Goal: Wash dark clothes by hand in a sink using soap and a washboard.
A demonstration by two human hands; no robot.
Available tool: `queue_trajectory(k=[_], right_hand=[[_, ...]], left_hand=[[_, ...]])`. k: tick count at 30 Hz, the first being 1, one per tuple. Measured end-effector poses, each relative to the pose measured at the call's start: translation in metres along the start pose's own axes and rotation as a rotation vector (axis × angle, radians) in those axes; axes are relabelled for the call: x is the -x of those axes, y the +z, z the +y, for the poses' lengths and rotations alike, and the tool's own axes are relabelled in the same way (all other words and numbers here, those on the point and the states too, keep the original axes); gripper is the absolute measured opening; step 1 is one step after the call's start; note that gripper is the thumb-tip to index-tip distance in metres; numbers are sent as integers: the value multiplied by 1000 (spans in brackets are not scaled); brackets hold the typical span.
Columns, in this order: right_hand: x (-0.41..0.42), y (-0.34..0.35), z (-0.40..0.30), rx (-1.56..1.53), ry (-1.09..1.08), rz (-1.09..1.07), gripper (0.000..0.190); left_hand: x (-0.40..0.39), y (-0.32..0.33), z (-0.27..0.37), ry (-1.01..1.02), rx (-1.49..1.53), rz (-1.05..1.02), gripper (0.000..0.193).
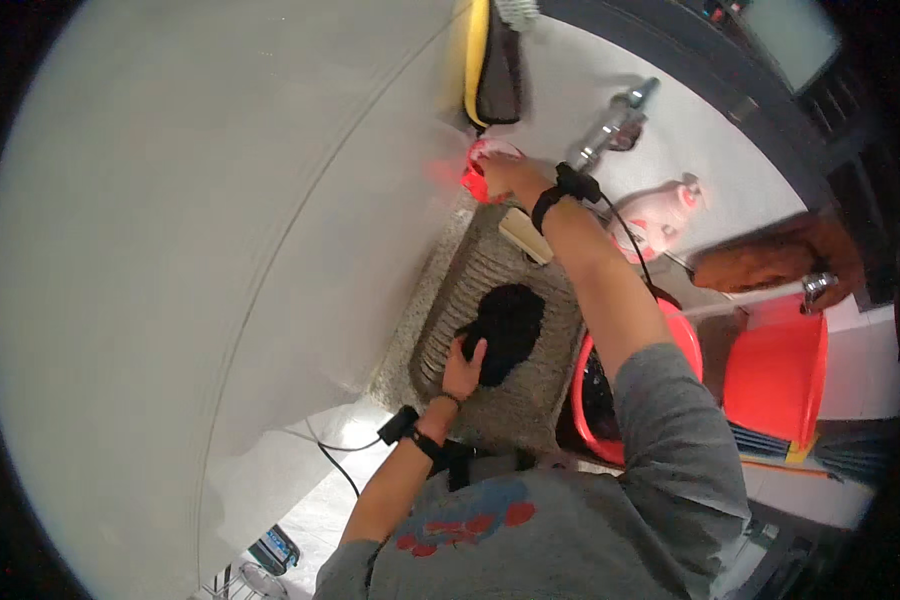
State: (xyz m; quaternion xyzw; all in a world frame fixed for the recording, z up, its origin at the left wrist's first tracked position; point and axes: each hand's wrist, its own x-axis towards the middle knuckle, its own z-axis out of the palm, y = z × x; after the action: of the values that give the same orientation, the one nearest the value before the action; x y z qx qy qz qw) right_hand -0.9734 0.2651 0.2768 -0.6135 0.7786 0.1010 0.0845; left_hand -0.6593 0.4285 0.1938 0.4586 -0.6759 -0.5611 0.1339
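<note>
A bunched black cloth (511, 330) lies on the ribbed floor of a stone washboard sink (525, 409). At the cloth's near left edge my left hand (463, 369) grips it, thumb on the near side and fingertips partly lost against the black fabric. My right hand (501, 174) reaches across the sink to its far corner, into a small red container (476, 180) by the wall. The fingers are partly hidden inside that container, so whether they hold anything is not visible. Just below the right wrist, a cream-coloured block or brush (525, 235) rests at the sink's far end.
Right of the sink stands a red bucket (583, 405) with dark contents, partly behind my right arm. Beyond are a metal tap (600, 139), a pinkish bottle (656, 221), a brown cloth (757, 262) and a red basin (776, 375). A white wall (285, 225) rises close on the left.
</note>
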Motion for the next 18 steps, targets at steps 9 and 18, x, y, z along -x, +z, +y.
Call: queue_trajectory(k=[9, 18], right_hand=[[-32, -15, 11, -116, 82, -462, 34], [33, -57, -38, -215, -217, 103, 44]], left_hand=[[3, -14, 0, -185, -32, -80, 66], [-2, -14, -23, 19, -47, 147, 57]])
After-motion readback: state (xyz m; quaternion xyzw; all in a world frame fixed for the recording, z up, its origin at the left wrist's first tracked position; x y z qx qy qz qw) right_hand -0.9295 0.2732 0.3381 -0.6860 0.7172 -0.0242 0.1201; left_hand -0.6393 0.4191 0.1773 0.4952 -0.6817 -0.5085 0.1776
